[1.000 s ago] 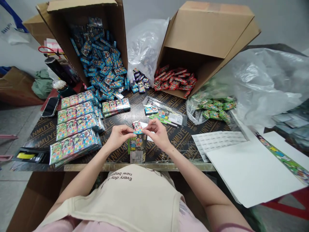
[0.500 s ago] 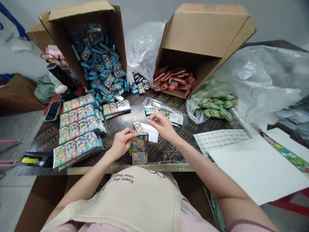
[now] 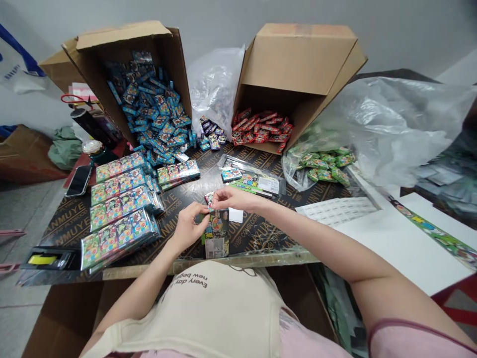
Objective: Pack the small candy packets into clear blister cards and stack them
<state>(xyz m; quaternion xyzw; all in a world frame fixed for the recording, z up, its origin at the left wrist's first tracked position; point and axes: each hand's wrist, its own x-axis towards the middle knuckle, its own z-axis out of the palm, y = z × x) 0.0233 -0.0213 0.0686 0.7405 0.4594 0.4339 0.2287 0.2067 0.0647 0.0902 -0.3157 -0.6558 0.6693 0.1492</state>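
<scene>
My left hand (image 3: 189,226) is closed on the upper left edge of a colourful printed packet (image 3: 215,232) that lies near the table's front edge. My right hand (image 3: 233,198) pinches a small red-and-white packet (image 3: 209,199) at the top of that printed packet. A small white sheet (image 3: 236,215) lies just right of my hands. Both hands meet over the packet's top.
Two tipped cardboard boxes stand at the back: one spilling blue packets (image 3: 156,117), one with red packets (image 3: 261,128). Stacks of filled sleeves (image 3: 119,199) lie at left, a phone (image 3: 79,180) beyond them. Green packets (image 3: 324,166) sit in a plastic bag at right, near white sheets (image 3: 402,248).
My right hand came back from the white sheet to the packet's top and took the small red packet. The left hand kept its hold on the printed packet. The view tilted slightly.
</scene>
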